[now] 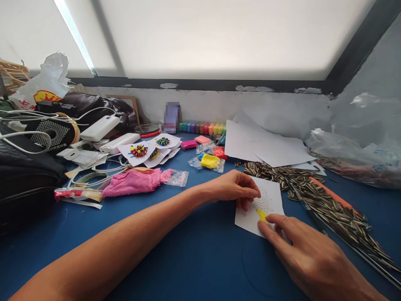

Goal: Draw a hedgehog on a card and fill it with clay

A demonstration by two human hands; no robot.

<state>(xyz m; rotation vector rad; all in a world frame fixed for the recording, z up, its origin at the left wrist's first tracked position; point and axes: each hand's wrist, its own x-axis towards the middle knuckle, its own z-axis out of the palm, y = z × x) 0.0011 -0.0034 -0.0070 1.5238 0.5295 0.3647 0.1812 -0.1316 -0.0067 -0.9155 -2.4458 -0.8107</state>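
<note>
A white sheet of paper (247,217) with a dotted outline drawn in pen lies on the blue table. On its lower part is a small piece of yellow modelling clay (261,214). My right hand (310,246) comes in from the lower right, its thumb and index finger pinching the clay's near end against the paper. My left hand (236,188) is over the sheet's upper left, fingers curled and thumb pressed to the index finger. Whatever may be between those fingers is hidden.
Striped sunflower seeds (332,209) are heaped to the right, beside an orange strip (328,192). Blank papers (263,142) and clay packets (210,161) sit behind. Decorated paper pieces (138,154), a pink cloth (133,182), cables and bags crowd the left.
</note>
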